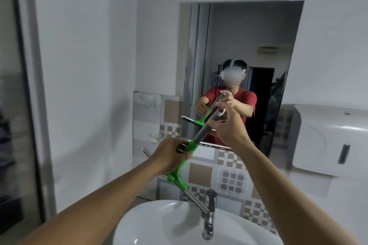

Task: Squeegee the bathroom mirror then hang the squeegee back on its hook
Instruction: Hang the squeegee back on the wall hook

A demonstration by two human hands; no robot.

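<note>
Both hands grip the squeegee (191, 146) before the mirror (249, 49): left hand (171, 155) closed near its green head, right hand (229, 125) pinching the handle's top. Wiping looks about to start; next, press the blade flat to the glass.

Both hands hold the squeegee (201, 135) in front of the mirror (249, 45), above the sink (159, 225). Left hand (171, 155) grips the green neck; right hand (229, 125) closes on the grey handle's top end. Blade end points down toward the tap (209, 219). Clear wall hooks (147, 100) sit left of the mirror, a paper dispenser (328, 139) right.
</note>
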